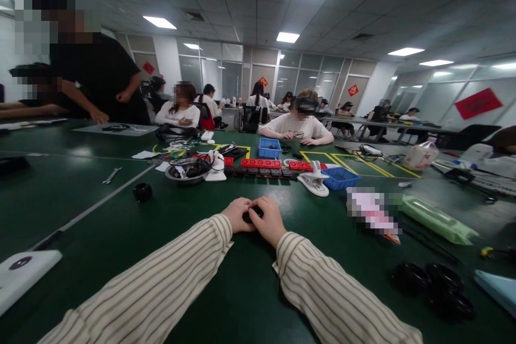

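My left hand (pixel 238 215) and my right hand (pixel 269 221) meet over the dark green table (pixel 121 226), both in striped sleeves. Together they close around a small black object (pixel 252 213), mostly hidden between the fingers. I cannot tell its shape. Both hands rest low on the table surface.
A black round part (pixel 142 192) lies to the left, a wrench (pixel 112 175) beyond it. Ahead sit a metal bowl of cables (pixel 186 171), red blocks (pixel 260 163), blue bins (pixel 341 177) and a white holder (pixel 314 180). Black rings (pixel 433 282) and a green bag (pixel 437 219) lie right. Seated people work across.
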Available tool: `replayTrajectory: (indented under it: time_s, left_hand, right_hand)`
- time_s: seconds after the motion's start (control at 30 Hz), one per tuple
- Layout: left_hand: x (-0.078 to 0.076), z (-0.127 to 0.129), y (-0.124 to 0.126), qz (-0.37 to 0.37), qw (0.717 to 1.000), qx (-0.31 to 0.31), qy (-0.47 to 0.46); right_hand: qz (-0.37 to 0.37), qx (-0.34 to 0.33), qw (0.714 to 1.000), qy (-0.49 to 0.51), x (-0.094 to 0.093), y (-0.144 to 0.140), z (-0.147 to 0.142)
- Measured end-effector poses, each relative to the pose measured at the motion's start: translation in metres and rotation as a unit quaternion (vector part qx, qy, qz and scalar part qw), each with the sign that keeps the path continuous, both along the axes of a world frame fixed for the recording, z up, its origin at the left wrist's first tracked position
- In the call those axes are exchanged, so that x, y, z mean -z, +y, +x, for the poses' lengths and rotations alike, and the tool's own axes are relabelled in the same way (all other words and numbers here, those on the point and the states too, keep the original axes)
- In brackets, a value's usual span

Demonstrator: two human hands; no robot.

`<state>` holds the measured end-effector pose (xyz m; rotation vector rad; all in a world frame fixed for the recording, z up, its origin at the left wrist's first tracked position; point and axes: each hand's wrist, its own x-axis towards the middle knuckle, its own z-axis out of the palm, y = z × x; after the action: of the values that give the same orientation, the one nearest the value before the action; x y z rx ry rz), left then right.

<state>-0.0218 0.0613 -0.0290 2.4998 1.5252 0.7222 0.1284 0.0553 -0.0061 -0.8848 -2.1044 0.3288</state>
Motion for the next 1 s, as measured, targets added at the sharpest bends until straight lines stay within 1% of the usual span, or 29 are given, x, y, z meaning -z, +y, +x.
replayTrajectory:
  time_s: [0.1, 0.13, 0.2, 0.37, 0.53, 0.67, 0.73, 0.83, 1.0]
  left_hand:
    - [0.003, -0.005, 0.005, -0.026, 0.999, 0.041, -0.019]
    - [0.003, -0.006, 0.005, -0.032, 0.998, 0.042, -0.025]
    - [0.002, -0.007, 0.004, -0.039, 0.998, 0.036, -0.033]
    - [-0.005, 0.0, -0.005, -0.016, 1.0, 0.02, -0.015]
    - [-0.006, 0.01, -0.011, -0.014, 0.999, -0.052, 0.004]
    - [-0.006, 0.013, -0.009, -0.004, 0.998, -0.057, 0.029]
    - [-0.004, 0.01, -0.007, 0.002, 0.999, -0.048, 0.026]
    - [0.0, 0.004, -0.001, 0.002, 1.0, -0.028, -0.003]
    - [0.011, -0.007, 0.01, -0.036, 0.998, 0.025, -0.055]
  right_hand:
    - [0.01, -0.054, 0.998, 0.006, -0.001, -0.003, 0.0]
    - [0.011, -0.066, 0.998, 0.007, -0.001, -0.004, 0.0]
    - [0.01, -0.067, 0.998, 0.006, -0.001, -0.005, -0.001]
    - [0.014, -0.012, 1.0, 0.012, 0.001, -0.005, 0.0]
    - [-0.002, 0.064, 0.998, -0.002, 0.002, -0.002, 0.0]
    - [-0.007, 0.086, 0.996, -0.023, 0.003, -0.001, -0.001]
    - [-0.006, 0.079, 0.997, -0.022, 0.002, -0.001, -0.001]
    - [0.0, 0.05, 0.999, -0.011, 0.002, -0.001, -0.001]
    - [0.023, -0.021, 0.999, -0.009, 0.0, -0.003, 0.0]
